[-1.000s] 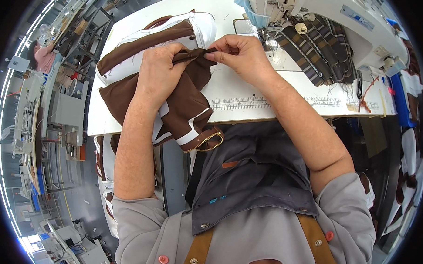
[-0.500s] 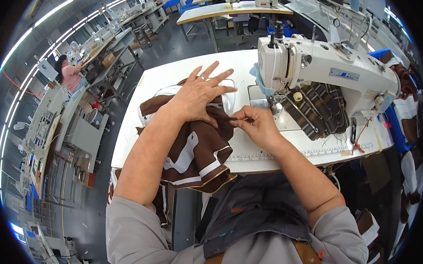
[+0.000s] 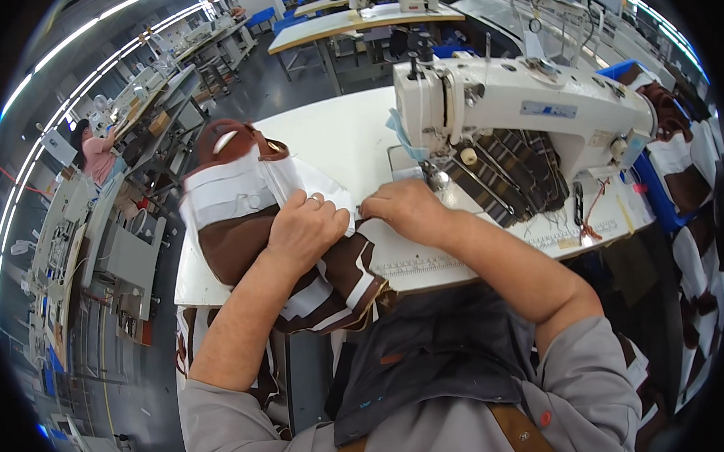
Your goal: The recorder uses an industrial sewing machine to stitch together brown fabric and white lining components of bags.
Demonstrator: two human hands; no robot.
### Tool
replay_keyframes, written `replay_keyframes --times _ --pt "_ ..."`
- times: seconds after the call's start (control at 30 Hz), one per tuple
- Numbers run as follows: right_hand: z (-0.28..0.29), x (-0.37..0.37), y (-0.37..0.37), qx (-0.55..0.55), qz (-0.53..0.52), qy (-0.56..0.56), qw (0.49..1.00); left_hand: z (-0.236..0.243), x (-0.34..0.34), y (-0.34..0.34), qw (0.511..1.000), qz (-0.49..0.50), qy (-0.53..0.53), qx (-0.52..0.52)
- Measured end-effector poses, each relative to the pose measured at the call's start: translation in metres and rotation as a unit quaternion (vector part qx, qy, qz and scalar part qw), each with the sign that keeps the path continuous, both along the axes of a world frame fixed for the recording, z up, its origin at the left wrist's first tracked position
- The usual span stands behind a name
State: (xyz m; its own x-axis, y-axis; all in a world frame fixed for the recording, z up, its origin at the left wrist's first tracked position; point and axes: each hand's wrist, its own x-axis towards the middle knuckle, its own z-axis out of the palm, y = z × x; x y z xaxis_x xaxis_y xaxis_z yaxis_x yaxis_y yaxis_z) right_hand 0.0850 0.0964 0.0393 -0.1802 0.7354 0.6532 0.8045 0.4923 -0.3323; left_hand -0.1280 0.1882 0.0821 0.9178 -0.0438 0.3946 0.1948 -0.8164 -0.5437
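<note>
A brown and white fabric piece (image 3: 235,245), with a gold zipper along its lower edge, lies bunched on the left of the white sewing table (image 3: 318,114) and hangs over the front edge. My left hand (image 3: 308,228) is closed on its white part, fingers curled in. Just to the right, my right hand (image 3: 401,207) pinches the brown edge of the same cloth; its fingertips are partly hidden. The white sewing machine (image 3: 525,101) stands right of my hands, its needle area apart from the cloth.
Striped dark fabric pieces (image 3: 512,173) lie under the machine arm. Small thread snips (image 3: 578,202) rest near the right end, by a printed ruler strip (image 3: 427,259). A blue bin (image 3: 635,173) of cut cloth stands at the right. Far left, a person (image 3: 96,151) sits at another bench.
My left hand has gone from spread fingers to a closed grip on the cloth. The fabric has been turned and spread leftward, showing more white. The view has shifted slightly.
</note>
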Motion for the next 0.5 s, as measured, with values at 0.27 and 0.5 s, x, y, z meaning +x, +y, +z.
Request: replay_keyframes --times 0.27,0.5 --pt "-0.010 0.068 -0.021 0.046 0.049 -0.207 0.976 -0.039 0.072 -0.018 0.998 -0.039 -0.018 0.051" --pt "-0.017 0.105 -0.039 0.038 -0.009 -0.273 0.961 -0.047 0.124 -0.016 0.992 -0.087 -0.005 0.093"
